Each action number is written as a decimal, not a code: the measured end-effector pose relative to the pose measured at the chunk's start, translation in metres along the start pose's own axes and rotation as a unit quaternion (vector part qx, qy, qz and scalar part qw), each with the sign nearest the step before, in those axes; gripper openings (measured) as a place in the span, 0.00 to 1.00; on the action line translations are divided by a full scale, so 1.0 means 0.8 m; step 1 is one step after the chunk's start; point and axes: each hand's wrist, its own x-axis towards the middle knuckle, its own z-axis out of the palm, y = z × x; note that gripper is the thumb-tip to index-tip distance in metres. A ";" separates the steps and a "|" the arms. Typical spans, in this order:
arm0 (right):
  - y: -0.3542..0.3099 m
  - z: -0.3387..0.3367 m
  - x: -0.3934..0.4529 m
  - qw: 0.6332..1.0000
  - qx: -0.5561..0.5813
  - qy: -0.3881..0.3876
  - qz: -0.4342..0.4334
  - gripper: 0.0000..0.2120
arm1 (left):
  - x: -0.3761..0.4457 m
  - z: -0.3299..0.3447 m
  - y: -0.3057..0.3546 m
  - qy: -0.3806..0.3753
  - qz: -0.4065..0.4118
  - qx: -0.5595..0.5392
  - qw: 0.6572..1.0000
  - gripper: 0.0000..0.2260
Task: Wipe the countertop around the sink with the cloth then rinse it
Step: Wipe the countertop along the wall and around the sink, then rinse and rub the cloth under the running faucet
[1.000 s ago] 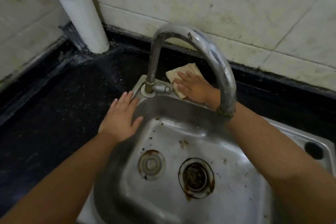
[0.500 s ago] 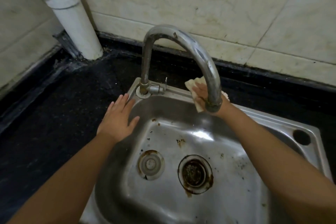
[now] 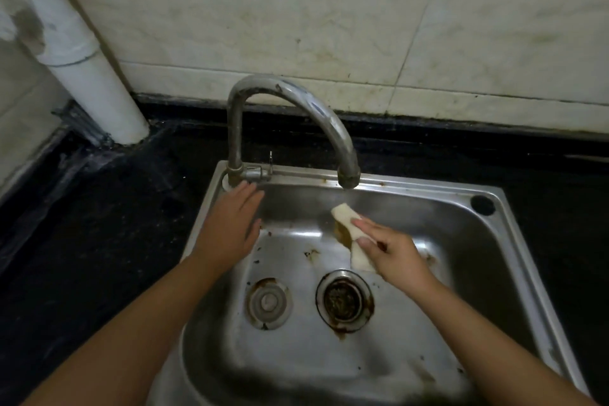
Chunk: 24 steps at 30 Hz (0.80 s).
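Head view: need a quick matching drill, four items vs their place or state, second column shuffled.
Column A
1. cloth
2. left hand
3. tap spout
4. white pipe

Column B
a. stands in the back left corner of the black countertop
b. no water running from it
c. flat, fingers straight, at the sink rim below the tap base
d. pinched in the right hand over the basin

Pairs: 1-d, 2-c, 3-b, 4-a

Worktop (image 3: 108,224): dark, speckled stone filling the frame's left and right edges.
Sink (image 3: 514,241): steel basin set into it, centre frame.
Pipe (image 3: 99,89): white, standing upper left.
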 end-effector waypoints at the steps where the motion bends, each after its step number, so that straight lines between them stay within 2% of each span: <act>1: -0.004 0.003 -0.001 0.997 0.046 0.017 0.052 0.17 | 0.011 -0.007 0.015 0.014 0.018 -0.010 1.000 0.20; 4: -0.021 0.014 0.002 0.963 0.218 0.081 0.139 0.16 | 0.054 -0.023 0.048 0.049 -0.012 -0.063 0.997 0.24; 7: -0.035 0.026 0.006 0.922 0.334 0.111 0.163 0.13 | 0.090 -0.026 0.054 -0.008 -0.112 -0.079 0.991 0.25; 9: -0.044 0.030 0.010 0.899 0.383 0.127 0.167 0.11 | 0.098 -0.025 0.050 -0.033 -0.144 -0.097 0.984 0.25; 14: -0.055 0.042 0.019 0.845 0.484 0.147 0.174 0.12 | 0.093 -0.018 0.032 -0.038 -0.112 -0.084 0.989 0.23; 20: -0.055 0.053 0.017 0.826 0.514 0.153 0.174 0.10 | 0.076 -0.016 0.026 -0.006 -0.079 -0.118 0.990 0.22; 24: -0.057 0.057 0.018 0.809 0.536 0.159 0.183 0.11 | 0.067 -0.012 0.022 -0.013 -0.061 -0.151 0.987 0.21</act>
